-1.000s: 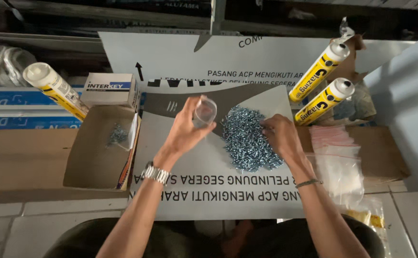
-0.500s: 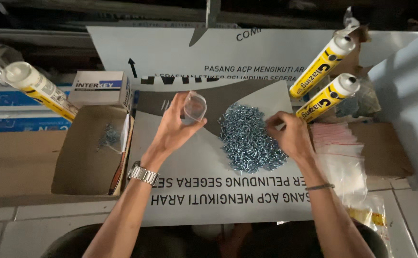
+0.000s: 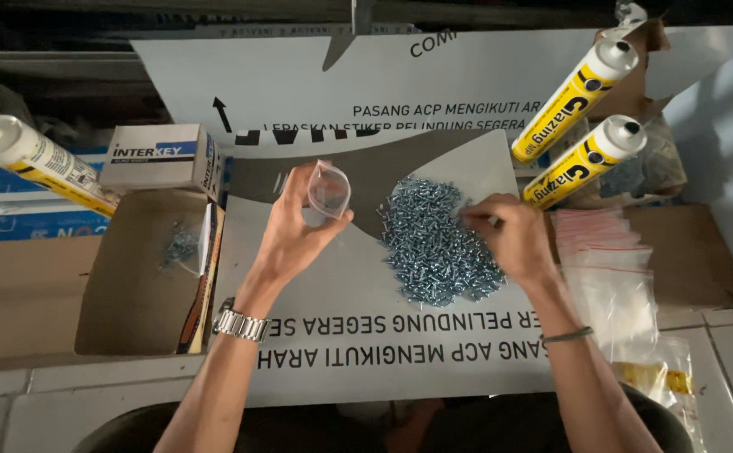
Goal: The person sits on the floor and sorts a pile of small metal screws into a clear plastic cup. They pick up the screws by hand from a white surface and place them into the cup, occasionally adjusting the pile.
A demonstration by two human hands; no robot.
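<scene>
Item one: we are holding a small clear plastic zip bag (image 3: 330,191) in our left hand (image 3: 295,235), fingers and thumb closed around its lower part, its mouth standing open and tilted toward the heap of small silvery metal screws (image 3: 436,243). The bag is sitting just left of that heap, not touching it.

Item two: our right hand (image 3: 513,239) is resting on the right edge of the heap, fingers curled and narrowed at the screws; whether any screw is pinched between them we cannot tell.

Item three: the heap is lying on a pale grey printed panel sheet (image 3: 366,335), which is spreading out under and below it.

Item four: two yellow sealant cartridges with white caps (image 3: 576,126) are lying tilted up and to the right of the heap.

Item five: a stack of clear zip bags with red seal lines (image 3: 610,268) is lying right of the heap, just beyond our right hand.

Item six: an open brown cardboard box (image 3: 132,285) is sitting well left of the heap, with a few screws showing inside it.

Item seven: a small white carton with a blue stripe (image 3: 161,155) is standing above that box, left of the heap.

Item eight: we are wearing a silver metal wristwatch (image 3: 241,324) on the left wrist, below and left of the heap.
</scene>
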